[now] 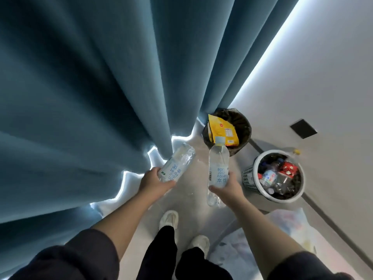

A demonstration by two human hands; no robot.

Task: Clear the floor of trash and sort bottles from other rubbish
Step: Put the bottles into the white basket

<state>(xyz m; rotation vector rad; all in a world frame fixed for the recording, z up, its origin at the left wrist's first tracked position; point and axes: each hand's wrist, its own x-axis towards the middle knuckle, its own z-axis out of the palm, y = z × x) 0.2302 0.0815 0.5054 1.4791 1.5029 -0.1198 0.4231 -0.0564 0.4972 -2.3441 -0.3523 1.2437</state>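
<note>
The person stood with a bottle in each hand: the left hand (pixel 153 181) gripped a crumpled bottle (pixel 178 162), the right hand (pixel 228 187) was wrapped round an upright capped bottle (pixel 218 166). Both were held above the floor, between the dark bin (pixel 244 126) with its yellow wrapper (pixel 222 130) and the white basket (pixel 249 174) of bottles. This looked like the sorting step; next, both would need carrying over the basket's rim and letting go.

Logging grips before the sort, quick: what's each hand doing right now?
The left hand grips the crumpled bottle.
The right hand grips the upright bottle.
</note>
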